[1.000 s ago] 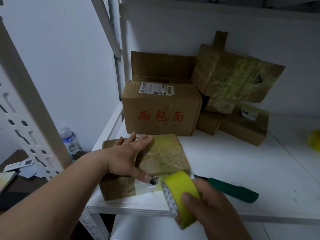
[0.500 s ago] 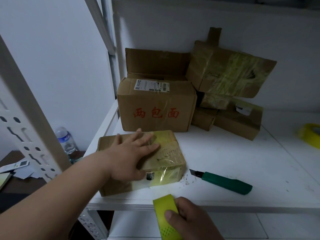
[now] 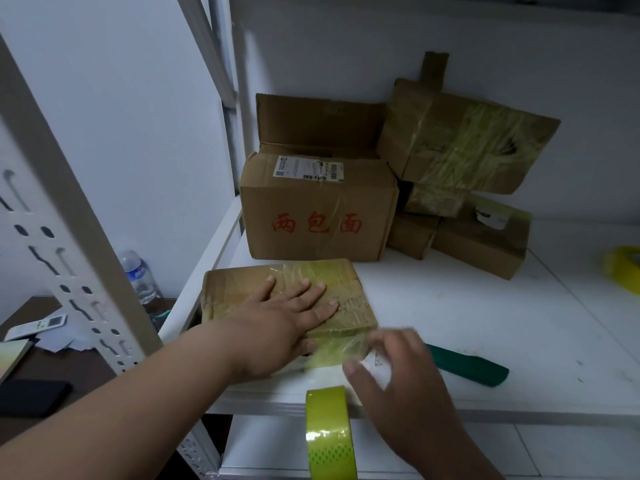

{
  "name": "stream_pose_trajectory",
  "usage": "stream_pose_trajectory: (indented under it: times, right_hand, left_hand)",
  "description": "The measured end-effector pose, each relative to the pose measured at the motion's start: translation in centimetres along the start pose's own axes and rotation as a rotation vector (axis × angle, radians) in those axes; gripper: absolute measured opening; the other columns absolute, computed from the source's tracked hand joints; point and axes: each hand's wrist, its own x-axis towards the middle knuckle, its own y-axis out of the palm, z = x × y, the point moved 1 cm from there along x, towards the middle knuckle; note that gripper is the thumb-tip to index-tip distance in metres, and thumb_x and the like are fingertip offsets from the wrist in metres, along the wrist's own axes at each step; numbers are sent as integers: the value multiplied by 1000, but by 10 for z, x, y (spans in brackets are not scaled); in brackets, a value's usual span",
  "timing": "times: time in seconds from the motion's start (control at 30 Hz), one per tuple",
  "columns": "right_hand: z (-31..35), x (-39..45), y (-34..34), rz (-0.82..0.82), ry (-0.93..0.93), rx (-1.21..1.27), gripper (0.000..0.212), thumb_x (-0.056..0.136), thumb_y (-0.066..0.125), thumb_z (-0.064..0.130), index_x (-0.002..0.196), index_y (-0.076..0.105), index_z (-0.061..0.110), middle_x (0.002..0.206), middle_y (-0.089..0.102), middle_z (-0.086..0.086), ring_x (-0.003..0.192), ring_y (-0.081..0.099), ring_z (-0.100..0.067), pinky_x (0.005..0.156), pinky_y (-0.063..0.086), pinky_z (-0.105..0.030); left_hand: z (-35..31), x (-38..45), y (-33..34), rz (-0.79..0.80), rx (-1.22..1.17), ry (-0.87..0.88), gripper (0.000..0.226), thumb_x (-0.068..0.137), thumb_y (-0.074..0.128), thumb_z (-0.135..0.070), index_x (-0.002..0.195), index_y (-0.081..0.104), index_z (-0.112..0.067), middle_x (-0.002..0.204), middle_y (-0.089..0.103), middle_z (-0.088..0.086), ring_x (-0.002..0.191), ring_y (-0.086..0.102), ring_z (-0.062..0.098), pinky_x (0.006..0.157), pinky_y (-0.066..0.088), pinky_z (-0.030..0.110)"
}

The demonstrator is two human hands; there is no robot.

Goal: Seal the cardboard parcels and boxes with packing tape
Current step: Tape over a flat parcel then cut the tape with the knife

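**At the shelf edge: a flat parcel under tape**

Nearest the camera, a yellow-green tape roll hangs below the front lip of the white shelf, edge-on. A clear strip seems to run from it up to the near face of the parcel. The right hand is just beside the roll, blurred, with its fingers bent against that strip at the parcel's front corner; whether they pinch the film or only press it I cannot tell. The left hand lies palm-down on top of the parcel, fingers straight and spread, thumb down over the near edge.

That parcel is a flat cardboard one at the front left corner of the shelf, closed, its top glossy with yellowish tape. Its contents are hidden. Just right of it, partly behind the right hand, lies a green-handled knife.

Behind the parcel stands a carton with red Chinese characters 两包面 on its front and a white shipping label with barcodes on top, the print too small to read. One back flap stands up; the inside cannot be seen. To its right, taped packages are piled against the wall, the top one tilted. A second tape roll sits at the far right edge.

Off the shelf to the left, a water bottle with a blue label stands on a dark table.
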Motion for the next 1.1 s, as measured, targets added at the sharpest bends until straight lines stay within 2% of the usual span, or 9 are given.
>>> stream_pose_trajectory:
  times: [0.1,0.17,0.3,0.43,0.57,0.7,0.93,1.0,1.1]
  right_hand:
    - [6,26,9,125,-316,-235,74,87,37,59,152,32,24,161,19,11,148,17,-9,121,15,-37]
    - [2,39,16,280,-382,-366,78,89,32,59,156,16,24,160,-4,14,150,0,-5,122,-2,-39]
    - [-4,46,14,251,-436,-546,64,85,41,55,136,58,20,144,53,4,135,48,-11,109,15,-48]
    - [-12,53,16,234,-483,-571,54,90,38,51,130,61,25,138,59,7,131,51,-11,106,20,-49]
    - [-10,52,9,219,-425,-385,58,94,22,47,146,41,32,157,31,14,148,22,-11,120,8,-45]
    - [-29,11,11,-45,-268,18,53,75,44,15,125,54,25,134,48,10,126,42,-11,104,42,-43]
    - [-44,-33,40,189,-280,1,41,94,56,32,93,57,73,115,63,21,121,57,-8,93,43,-14]
    - [-24,-32,33,219,-330,27,20,93,51,56,109,59,66,121,63,18,120,58,-7,95,45,-20]
    - [17,-31,-8,106,-288,277,38,71,58,71,109,57,67,106,68,25,98,64,7,79,48,-9]
  left_hand:
    - [3,2,-4,-12,-7,0,64,101,21,-57,152,-14,-40,158,-23,-15,145,-25,7,121,-11,49]
    - [6,-1,2,-70,7,-15,77,88,5,-68,154,-13,-33,159,-17,-15,144,-22,3,122,-8,45]
    - [3,-5,16,-249,79,-73,78,89,13,-61,153,30,-21,158,27,-5,144,19,5,116,15,39]
    - [3,1,11,-112,48,-72,74,91,2,-62,156,-4,-28,162,-11,-12,146,-13,2,120,-3,33]
    - [5,-7,0,26,22,-119,65,99,15,-59,151,-17,-38,154,-26,-23,145,-25,9,118,-3,61]
    - [14,-14,-6,21,-63,-124,61,101,21,-56,151,-12,-45,156,-19,-29,147,-21,12,116,1,67]
    - [33,-5,-45,-3,-359,-24,59,100,38,-49,154,18,-38,161,18,-18,149,15,6,122,12,30]
    - [35,-3,-54,68,-442,-17,56,99,42,-50,152,27,-38,158,28,-15,145,25,6,121,16,29]
    - [41,-1,-69,103,-531,-33,33,98,48,-48,131,52,-47,135,57,-16,129,48,7,113,33,32]
